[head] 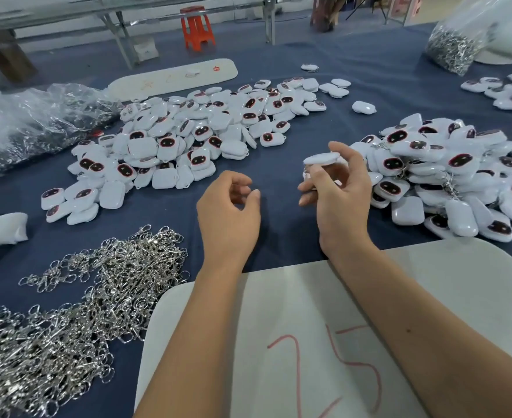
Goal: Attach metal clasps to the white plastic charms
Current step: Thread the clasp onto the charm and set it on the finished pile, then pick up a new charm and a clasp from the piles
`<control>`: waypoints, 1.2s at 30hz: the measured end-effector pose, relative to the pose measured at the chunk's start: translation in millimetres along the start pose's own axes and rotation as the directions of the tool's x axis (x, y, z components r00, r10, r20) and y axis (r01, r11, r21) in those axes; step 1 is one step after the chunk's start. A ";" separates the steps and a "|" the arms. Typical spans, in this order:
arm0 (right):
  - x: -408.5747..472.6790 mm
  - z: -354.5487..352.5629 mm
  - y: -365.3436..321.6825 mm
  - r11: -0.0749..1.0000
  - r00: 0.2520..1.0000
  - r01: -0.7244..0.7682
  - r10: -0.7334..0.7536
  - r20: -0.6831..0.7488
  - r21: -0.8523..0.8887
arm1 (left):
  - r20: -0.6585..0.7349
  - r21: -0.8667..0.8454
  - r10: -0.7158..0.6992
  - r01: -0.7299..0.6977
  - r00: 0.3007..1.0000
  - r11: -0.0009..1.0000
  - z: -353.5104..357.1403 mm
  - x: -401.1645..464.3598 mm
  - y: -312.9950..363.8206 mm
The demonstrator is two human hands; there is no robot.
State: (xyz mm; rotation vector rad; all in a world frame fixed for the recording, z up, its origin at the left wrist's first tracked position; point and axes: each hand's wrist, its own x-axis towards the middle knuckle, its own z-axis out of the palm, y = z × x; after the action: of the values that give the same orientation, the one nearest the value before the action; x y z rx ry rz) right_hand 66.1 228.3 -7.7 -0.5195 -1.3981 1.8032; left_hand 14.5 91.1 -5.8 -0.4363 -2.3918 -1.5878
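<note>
While a white charm (322,158) is pinched by the right hand (336,191), the loosely curled, empty left hand (229,206) likely needs a clasp from the metal clasps (76,300) to its left.

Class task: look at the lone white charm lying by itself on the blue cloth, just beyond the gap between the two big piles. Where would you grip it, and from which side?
Pinch the lone charm across its two long rounded sides, coming straight down from above. It lies flat, apart from its neighbours, so those sides are free. Probably avoid the small loop at its right end, which must stay open for a clasp.
</note>
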 end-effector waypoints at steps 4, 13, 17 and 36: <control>-2.6 -1.9 -3.6 0.992 0.990 0.074 -0.085 -0.109 -0.102 | -0.001 0.025 -0.005 0.005 1.000 1.000 -0.7 0.6 -0.3; -5.8 -1.7 -4.1 0.957 0.994 0.063 -0.085 -0.065 -0.283 | -0.070 0.035 -0.006 0.009 0.998 0.999 -5.7 3.8 -1.8; -10.2 5.5 -2.4 0.802 0.956 0.292 -0.266 0.125 -0.521 | -0.125 0.094 0.020 -0.008 0.992 0.996 -22.5 13.6 -4.3; -40.4 182.0 40.7 0.005 0.464 0.879 0.227 0.856 -0.478 | -0.273 0.344 -0.422 0.498 0.864 0.796 -169.6 38.6 -61.9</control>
State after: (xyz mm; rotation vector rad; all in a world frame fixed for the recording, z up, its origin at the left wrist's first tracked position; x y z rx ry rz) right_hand -53.5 80.2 5.1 0.2952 -3.0126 0.0637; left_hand -39.0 -83.7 20.0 0.3963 -2.7098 -1.1522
